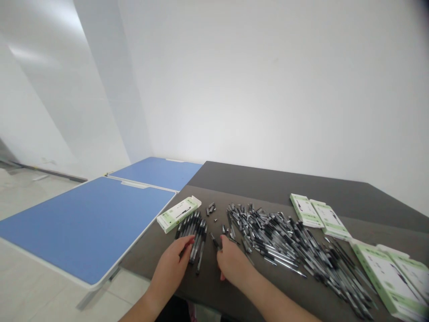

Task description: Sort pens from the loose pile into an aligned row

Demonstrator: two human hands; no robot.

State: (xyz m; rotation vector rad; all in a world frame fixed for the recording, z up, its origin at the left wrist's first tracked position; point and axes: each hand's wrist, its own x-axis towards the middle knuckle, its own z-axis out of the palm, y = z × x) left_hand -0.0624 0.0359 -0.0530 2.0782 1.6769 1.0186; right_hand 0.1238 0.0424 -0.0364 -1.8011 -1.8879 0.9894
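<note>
My left hand [171, 261] is curled with thumb and finger close together, over the near left side of a row of black-gripped clear pens [196, 230]. Whatever its fingertips hold, if anything, is hidden. To the right of that row, my right hand [234, 260] is closed on a pen [215, 242] whose dark end sticks out to the left of the fingers. A large heap of loose pen parts [268, 232] spreads to the right of this hand. Just beyond the row lies a green-and-white pen box [179, 213] with its flap open.
A few small dark parts [211, 208] lie right of the box. More green-and-white boxes [306, 210] stand along the right side of the dark table [261, 183], some near its front right [390, 279]. Blue-topped tables [90, 223] adjoin on the left, with a white wall behind.
</note>
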